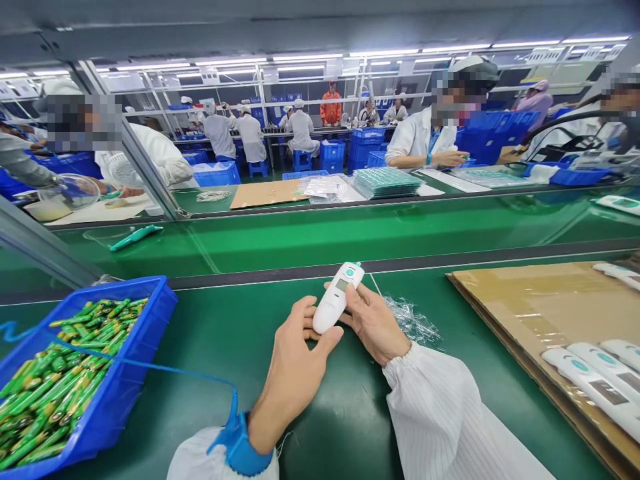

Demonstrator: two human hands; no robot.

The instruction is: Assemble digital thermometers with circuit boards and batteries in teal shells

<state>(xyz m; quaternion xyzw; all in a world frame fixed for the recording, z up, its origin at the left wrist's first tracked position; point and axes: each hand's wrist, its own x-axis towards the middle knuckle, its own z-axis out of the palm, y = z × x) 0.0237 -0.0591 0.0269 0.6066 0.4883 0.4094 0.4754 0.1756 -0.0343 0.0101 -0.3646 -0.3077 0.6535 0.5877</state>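
A white handheld thermometer (331, 308) with a small grey screen and a teal button is held above the green bench, tilted with its teal tip pointing up and to the right. My right hand (373, 319) grips its upper right side, the thumb lying near the screen. Around the lower end curl the fingers of my left hand (299, 353), its thumb close to the rounded bottom. A blue wrist strap (245, 445) sits on my left wrist, and its cord runs off to the left. The fingers' far sides are hidden behind the thermometer.
To the left stands a blue bin (163, 313) full of green batteries. Clear plastic scraps (413, 321) lie beyond my right wrist. At right, a cardboard sheet (500, 300) carries several similar thermometers (595, 380). A green conveyor belt (300, 237) crosses ahead; co-workers sit behind it.
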